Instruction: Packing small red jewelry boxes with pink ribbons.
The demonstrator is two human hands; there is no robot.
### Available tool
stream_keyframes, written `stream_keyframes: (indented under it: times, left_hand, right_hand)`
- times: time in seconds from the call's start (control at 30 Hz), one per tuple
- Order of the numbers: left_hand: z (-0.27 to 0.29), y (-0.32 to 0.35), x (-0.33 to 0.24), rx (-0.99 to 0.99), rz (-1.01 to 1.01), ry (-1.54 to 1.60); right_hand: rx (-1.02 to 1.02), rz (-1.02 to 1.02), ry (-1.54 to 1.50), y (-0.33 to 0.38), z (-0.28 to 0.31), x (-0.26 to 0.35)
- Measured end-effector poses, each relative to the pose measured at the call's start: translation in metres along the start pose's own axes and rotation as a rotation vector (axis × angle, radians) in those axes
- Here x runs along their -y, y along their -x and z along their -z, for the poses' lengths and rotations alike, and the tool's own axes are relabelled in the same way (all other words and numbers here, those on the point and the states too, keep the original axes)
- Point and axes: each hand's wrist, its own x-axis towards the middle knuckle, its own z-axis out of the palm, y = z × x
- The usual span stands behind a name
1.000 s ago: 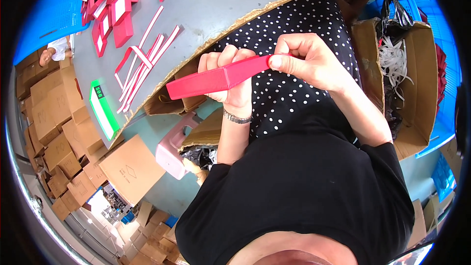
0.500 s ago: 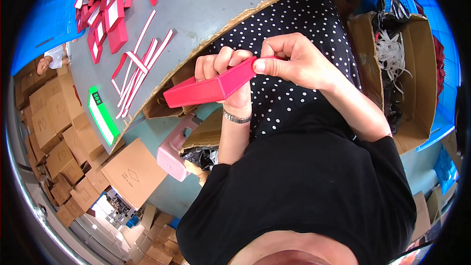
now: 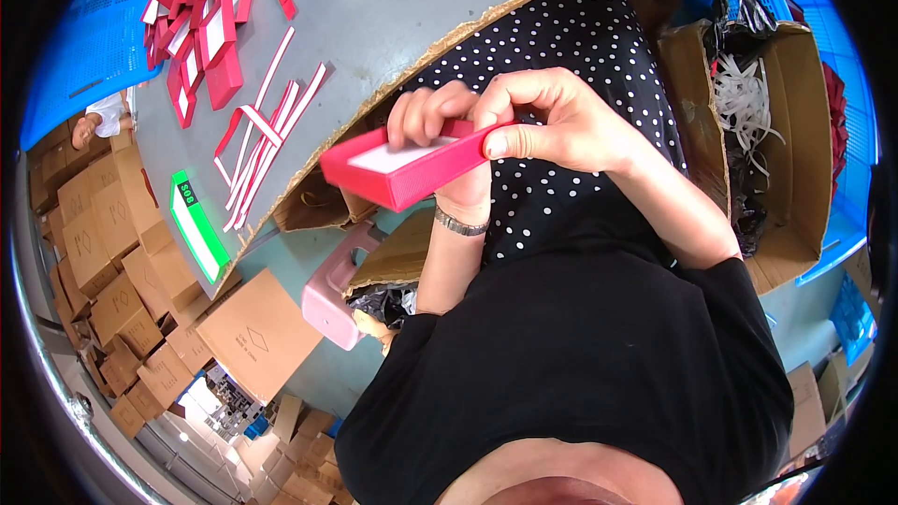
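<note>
The red box, a shallow rectangular tray with a white lining showing in its open face, is held up in the air in front of the person's polka-dot lap, well clear of the grey table and just above the table's ragged cardboard edge. Its long axis runs from lower left to upper right across the view, the left end dipping a little lower and pointing toward the table, the right end meeting the hands.

The right hand clamps that right end: its thumb presses flat on the near side wall while the other fingers curl over the top rim, closed on the box. The left hand comes up from underneath (a metal wristband shows on that wrist), its fingers bunched together over the far rim and dipping toward the white lining; the palm is hidden behind the box, so how firmly it grips I cannot tell. Both hands sit at the same right end, leaving the left half of the box unsupported.

On the table lie loose red and white card strips and a heap of red box parts, well apart from the hands.
</note>
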Motion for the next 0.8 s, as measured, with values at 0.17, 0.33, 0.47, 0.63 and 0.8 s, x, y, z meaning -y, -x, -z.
stream_keyframes:
  times: [0.17,0.33,0.47,0.63,0.8]
  left_hand:
    - [-0.001,0.021,-0.028,-0.515,-0.304,-1.211]
    - [-0.04,0.035,-0.005,0.441,-0.541,-2.639]
    - [-0.039,0.031,0.002,0.394,-0.022,-2.641]
    - [-0.025,0.035,-0.004,0.367,0.002,-2.612]
    - [-0.029,0.034,-0.012,0.183,-0.078,-2.322]
  right_hand:
    - [-0.134,-0.05,0.741,0.004,0.006,0.04]
    - [-0.155,0.195,1.266,0.02,-0.009,0.037]
    - [-0.129,0.163,1.198,0.025,-0.008,0.031]
    - [-0.105,-0.018,1.194,0.039,0.0,0.049]
    - [-0.183,-0.11,1.029,0.057,0.028,0.061]
